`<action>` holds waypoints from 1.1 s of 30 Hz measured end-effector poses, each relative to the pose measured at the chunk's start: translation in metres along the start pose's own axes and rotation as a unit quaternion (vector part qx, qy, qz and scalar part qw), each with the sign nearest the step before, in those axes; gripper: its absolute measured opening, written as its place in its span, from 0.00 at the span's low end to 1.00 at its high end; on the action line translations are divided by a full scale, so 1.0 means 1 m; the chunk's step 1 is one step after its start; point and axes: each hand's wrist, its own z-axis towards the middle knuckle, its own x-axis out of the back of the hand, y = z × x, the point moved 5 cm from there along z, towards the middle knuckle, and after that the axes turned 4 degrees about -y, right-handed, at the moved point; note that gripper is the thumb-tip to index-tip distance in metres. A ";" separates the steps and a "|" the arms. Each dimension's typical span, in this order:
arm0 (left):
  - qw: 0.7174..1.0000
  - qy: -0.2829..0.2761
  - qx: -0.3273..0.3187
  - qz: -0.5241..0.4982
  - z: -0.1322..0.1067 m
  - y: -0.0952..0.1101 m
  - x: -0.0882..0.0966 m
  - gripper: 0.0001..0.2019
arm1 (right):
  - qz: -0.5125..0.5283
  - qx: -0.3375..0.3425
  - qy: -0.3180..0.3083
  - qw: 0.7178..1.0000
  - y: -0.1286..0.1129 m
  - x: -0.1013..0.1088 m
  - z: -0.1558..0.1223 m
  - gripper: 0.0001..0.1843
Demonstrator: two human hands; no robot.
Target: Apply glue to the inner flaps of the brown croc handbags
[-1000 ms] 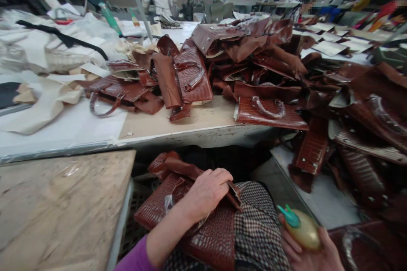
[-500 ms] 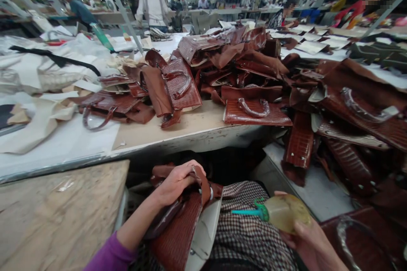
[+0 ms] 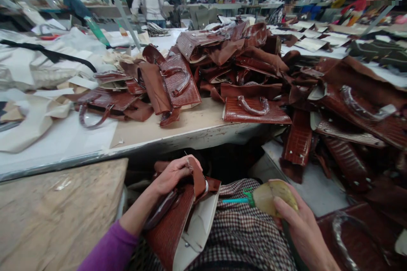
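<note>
My left hand (image 3: 174, 174) grips the top edge of a brown crocodile-pattern handbag (image 3: 171, 224) that rests tilted on my lap. A brown flap is folded up between my thumb and fingers, and the bag's pale lining board (image 3: 200, 224) faces right. The bag's dark handle (image 3: 160, 211) hangs on its left side. My right hand (image 3: 294, 207) is wrapped round a soft, yellowish squeeze bottle (image 3: 269, 198) with a green cap and a thin blue nozzle (image 3: 235, 200). That nozzle points left toward the bag, its tip close to the bag's right edge.
A white-topped table (image 3: 133, 137) ahead carries a heap of brown handbags (image 3: 235, 59). More bags (image 3: 359, 106) are piled to my right. At left stands a worn wooden board (image 3: 60, 211). A checked cloth (image 3: 244, 237) covers my lap. Several people work farther back.
My right hand has moved left and slightly up with the squeeze bottle, bringing its nozzle nearer the bag. My left hand and the bag have shifted slightly left in view.
</note>
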 end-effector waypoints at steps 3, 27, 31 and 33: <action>1.000 -0.001 -0.007 -0.006 0.002 0.001 0.001 0.12 | -0.046 0.002 0.000 0.999 -0.007 -0.003 0.006 0.29; 0.992 0.119 -0.010 0.039 0.007 -0.007 -0.018 0.10 | 0.179 -0.068 -0.029 0.981 -0.018 -0.003 0.016 0.27; 0.991 0.124 -0.014 0.049 0.005 -0.006 -0.019 0.10 | 0.156 -0.082 -0.057 0.983 -0.015 0.004 0.009 0.36; 0.991 0.123 -0.018 0.051 0.004 -0.006 -0.020 0.10 | 0.107 -0.080 -0.050 0.990 -0.014 0.009 0.009 0.37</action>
